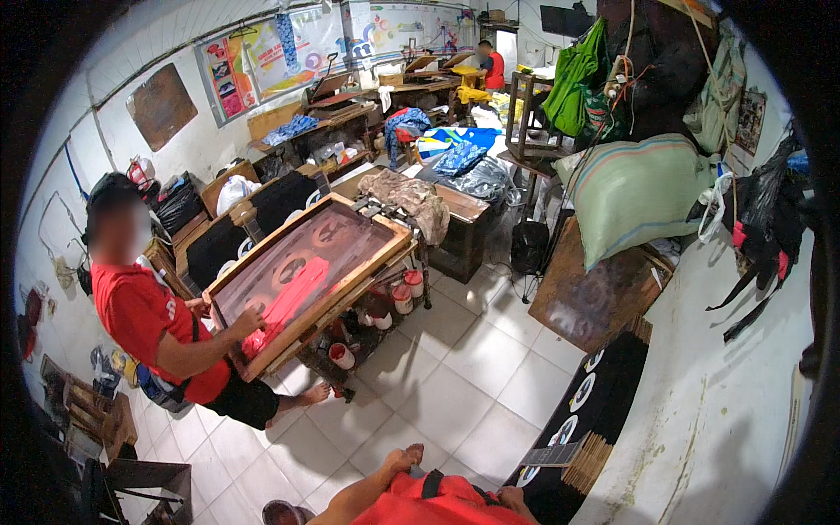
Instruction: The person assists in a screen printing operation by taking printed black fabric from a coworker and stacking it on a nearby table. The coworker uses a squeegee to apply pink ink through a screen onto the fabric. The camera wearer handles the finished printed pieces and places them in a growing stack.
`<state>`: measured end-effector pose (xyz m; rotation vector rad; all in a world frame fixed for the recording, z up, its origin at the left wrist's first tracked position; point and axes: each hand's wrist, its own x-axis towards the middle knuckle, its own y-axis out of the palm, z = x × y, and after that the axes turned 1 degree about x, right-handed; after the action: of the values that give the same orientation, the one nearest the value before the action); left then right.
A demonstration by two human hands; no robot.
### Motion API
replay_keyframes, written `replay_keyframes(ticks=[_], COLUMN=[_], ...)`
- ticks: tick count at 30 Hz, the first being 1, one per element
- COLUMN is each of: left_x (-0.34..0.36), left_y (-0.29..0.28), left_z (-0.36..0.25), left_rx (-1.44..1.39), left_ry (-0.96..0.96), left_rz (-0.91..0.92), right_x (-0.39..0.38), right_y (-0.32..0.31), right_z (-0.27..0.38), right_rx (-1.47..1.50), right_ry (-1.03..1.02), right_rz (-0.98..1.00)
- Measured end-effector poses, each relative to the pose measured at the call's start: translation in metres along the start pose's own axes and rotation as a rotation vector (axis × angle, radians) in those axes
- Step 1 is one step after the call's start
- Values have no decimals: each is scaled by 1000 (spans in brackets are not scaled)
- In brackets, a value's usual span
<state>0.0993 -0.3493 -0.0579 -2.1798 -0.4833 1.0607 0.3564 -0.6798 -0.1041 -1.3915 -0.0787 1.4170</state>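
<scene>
Black panel (608,394) with round white prints lies at lower right alongside the white wall, a flat grey strip (551,456) across its near part; right hand (514,500) is nearest to it, partly cut off, grip cannot be told. Left hand (400,459) is in front of the red shirt (420,506), over the tiled floor (420,359), finger spread and contents unclear. At left, a co-worker (149,306) in red reaches over a wooden-framed printing screen (354,245) bearing red ink (293,293).
</scene>
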Motion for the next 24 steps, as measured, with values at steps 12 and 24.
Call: replay_keyframes(ticks=[12, 24], left_x=[-49, -38], left_y=[-59, -51], left_z=[-54, -38], left_rx=[-313, -152], left_ry=[-104, -101], left_rz=[37, 82], right_x=[8, 13], right_y=[0, 3], right_z=[-4, -5], right_rx=[108, 178], right_ry=[48, 23], right_rz=[12, 17])
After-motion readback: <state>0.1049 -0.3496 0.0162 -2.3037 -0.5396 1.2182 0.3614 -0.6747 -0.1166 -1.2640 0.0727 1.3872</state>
